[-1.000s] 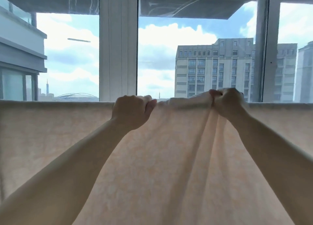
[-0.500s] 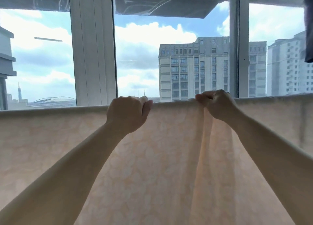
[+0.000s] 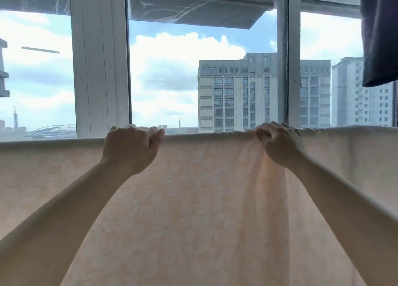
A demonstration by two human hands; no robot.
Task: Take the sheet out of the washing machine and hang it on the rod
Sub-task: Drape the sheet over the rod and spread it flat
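One peach sheet (image 3: 204, 199) over one rod, two hands, left hand (image 3: 131, 150) and right hand (image 3: 280, 145), fingers grasping its top fold.

Count: 1 pale peach floral-patterned sheet (image 3: 204, 199) draped along its top fold, 2 bare hands, left hand (image 3: 131, 148) and right hand (image 3: 280, 143), 1 dark purple-grey hanging cloth (image 3: 381, 33) at upper right, 2 white window-frame uprights (image 3: 100, 59), 3 glass panes.

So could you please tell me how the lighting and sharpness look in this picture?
Head view: strongly backlit by the bright window; the sheet glows translucent; left hand and right hand are shaded; arm edges look soft, the frame lines bow slightly.
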